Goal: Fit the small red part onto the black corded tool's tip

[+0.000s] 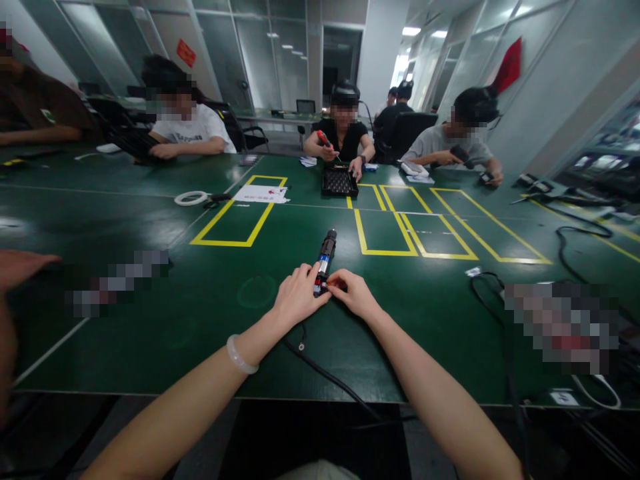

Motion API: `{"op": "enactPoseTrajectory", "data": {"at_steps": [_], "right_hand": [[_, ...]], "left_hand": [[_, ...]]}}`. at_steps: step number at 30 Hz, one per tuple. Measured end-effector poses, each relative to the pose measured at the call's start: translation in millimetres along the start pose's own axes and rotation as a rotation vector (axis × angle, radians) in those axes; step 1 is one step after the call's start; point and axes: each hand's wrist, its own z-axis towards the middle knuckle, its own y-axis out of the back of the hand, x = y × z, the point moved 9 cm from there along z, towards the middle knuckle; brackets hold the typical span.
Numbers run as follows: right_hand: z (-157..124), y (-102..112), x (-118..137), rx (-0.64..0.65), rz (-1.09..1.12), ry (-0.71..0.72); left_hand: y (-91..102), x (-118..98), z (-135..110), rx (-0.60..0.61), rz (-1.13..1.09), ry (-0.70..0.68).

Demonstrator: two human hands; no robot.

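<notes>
On the green table in front of me lies a slim tool that looks like an electric screwdriver with its insides bared: black front end, silver body with a blue band. My left hand wraps its lower end from the left and holds it against the table. From the right, my right hand pinches at a small red and white part at that same end; what exactly is between the fingertips is too small to make out. A black cord runs from below my left hand towards the table's near edge.
Yellow tape outlines mark the table beyond the tool. A white sheet and a coiled white cable lie at the back left. Across, a person works over a black tray. Cables lie at the right.
</notes>
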Motion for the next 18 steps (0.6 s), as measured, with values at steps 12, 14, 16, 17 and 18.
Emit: {"op": "enactPoseTrajectory", "data": {"at_steps": [12,14,16,17,18], "right_hand": [[-0.6,5.7,2.8,-0.027,0.019,-0.01],[-0.4,5.6,0.8,-0.043,0.038,-0.023],[-0.4,6.4,-1.1,-0.054,0.058,-0.034],[-0.5,7.0,-1.9,-0.055,0.063,-0.039],[-0.7,7.9,-2.6,-0.056,0.066,-0.044]], "left_hand": [[-1.1,-1.4,2.8,-0.05,0.031,0.039],[-0.2,-2.0,2.5,-0.049,0.03,0.03],[0.8,-2.9,2.4,-0.042,0.029,0.016],[1.3,-2.9,2.4,-0.037,0.027,0.012],[1.7,-2.6,2.4,-0.031,0.023,0.01]]}}
